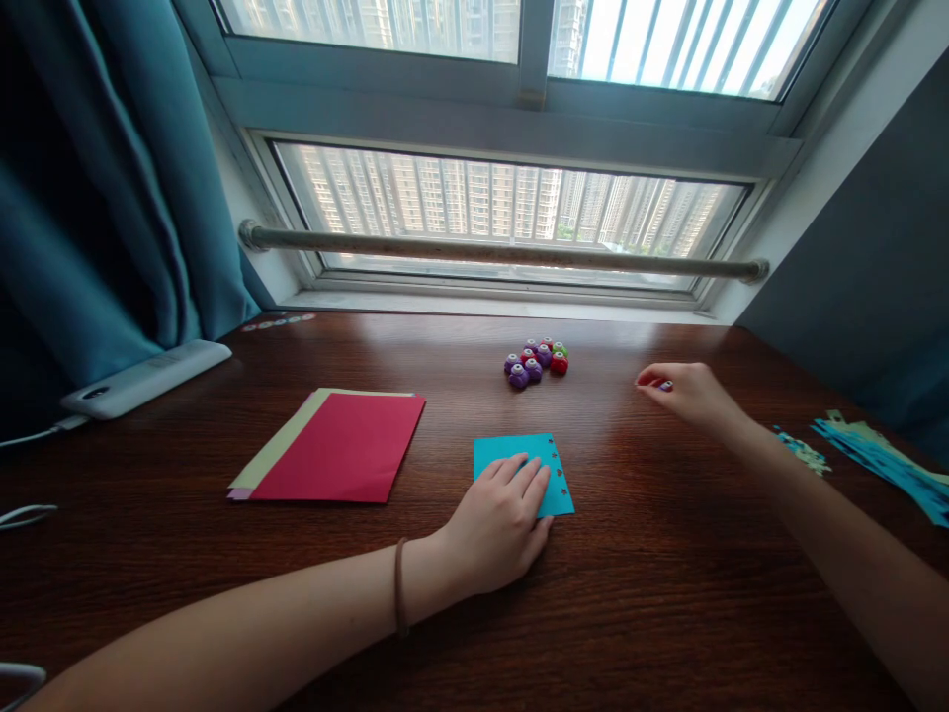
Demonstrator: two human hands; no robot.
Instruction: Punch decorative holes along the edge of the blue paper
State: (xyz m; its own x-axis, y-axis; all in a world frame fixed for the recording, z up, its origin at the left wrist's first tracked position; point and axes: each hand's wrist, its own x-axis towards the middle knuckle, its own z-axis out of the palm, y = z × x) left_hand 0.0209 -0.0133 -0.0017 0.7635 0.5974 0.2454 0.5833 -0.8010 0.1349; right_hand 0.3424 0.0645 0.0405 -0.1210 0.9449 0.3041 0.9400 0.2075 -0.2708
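Note:
A square of blue paper [495,450] lies on the dark wooden table, with a row of small punched holes down its right edge. My left hand [504,514] rests flat on this sheet, fingers stretched out and a brown band at the wrist. Off to the right, my right hand [686,393] is raised a little over the table, its fingers closed round a small purple and white paper punch [666,386], mostly hidden in the grip. Beyond the blue sheet stands a cluster of small paper punches [532,370] in purple, red and green.
Red paper [341,450] tops a stack of coloured sheets at left. Tiny paper bits [805,453] and blue and green paper strips [886,460] lie at right. A white power bank [148,379] with a cable is near the curtain [140,198]. A window rail [504,252] crosses behind.

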